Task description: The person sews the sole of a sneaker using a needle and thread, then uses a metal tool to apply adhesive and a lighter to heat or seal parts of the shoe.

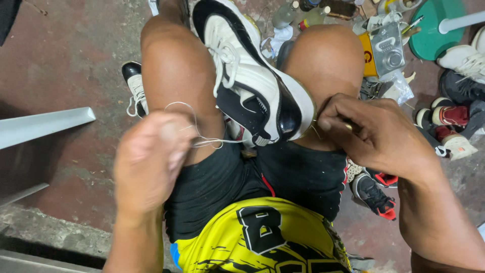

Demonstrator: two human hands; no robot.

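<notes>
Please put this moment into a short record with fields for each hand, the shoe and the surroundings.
Left hand: blurred, closed around a thin white thread running to the shoe.
Right hand: fingers pinched at the edge of the shoe's sole.
Shoe: white and black sneaker, held between the knees, laces showing.
Surroundings: more shoes on the reddish floor, bottles, a green stool.

A shoe-repair spot: worn shoes [457, 124], glue bottles [285, 14] and scraps litter the stained concrete floor [76, 60].
</notes>
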